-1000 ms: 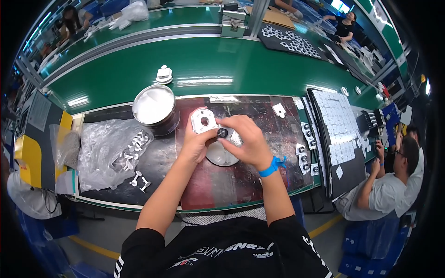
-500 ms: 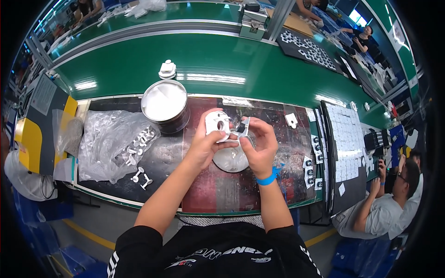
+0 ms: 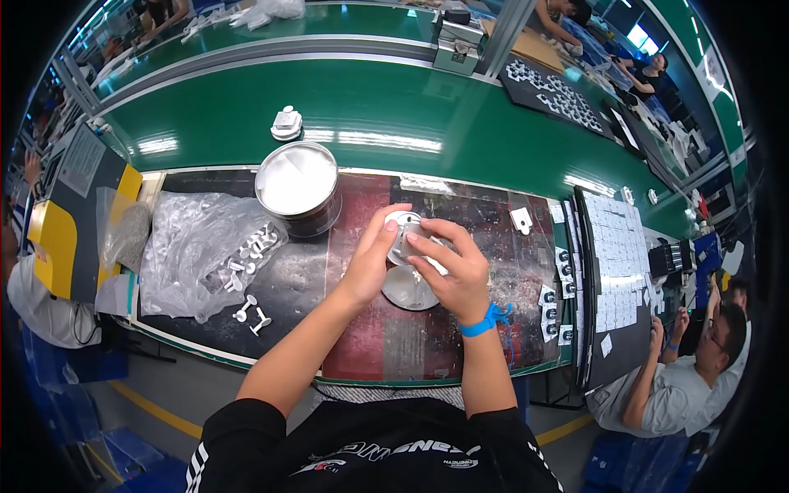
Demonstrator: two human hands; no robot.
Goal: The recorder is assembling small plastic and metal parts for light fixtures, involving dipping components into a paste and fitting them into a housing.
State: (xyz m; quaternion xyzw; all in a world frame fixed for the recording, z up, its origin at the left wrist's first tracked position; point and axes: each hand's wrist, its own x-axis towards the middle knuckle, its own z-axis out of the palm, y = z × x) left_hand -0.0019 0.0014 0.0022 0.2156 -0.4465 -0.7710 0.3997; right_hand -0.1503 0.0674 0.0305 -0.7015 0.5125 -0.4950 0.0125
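My left hand (image 3: 371,256) is closed around a white round plastic housing (image 3: 403,220), gripping its left edge. My right hand (image 3: 454,271), a blue band on its wrist, has its fingers bent and pressed on the front of that housing; the small white bracket it holds there is mostly covered by them. Below both hands a clear round dish (image 3: 404,292) lies on the table mat. To the left stands a large tin (image 3: 297,187) with a white top.
A clear plastic bag (image 3: 185,263) spills small white T-shaped parts (image 3: 261,320) at left. A white plate (image 3: 521,220) and several parts with black knobs (image 3: 548,312) lie at right, beside upright boards (image 3: 612,271). A stacked white piece (image 3: 287,123) stands behind the tin. A co-worker (image 3: 686,374) sits at right.
My right hand has moved inward and over the housing, bringing the bracket against it. The left hand has turned the housing, hiding its hole. The view has shifted slightly.
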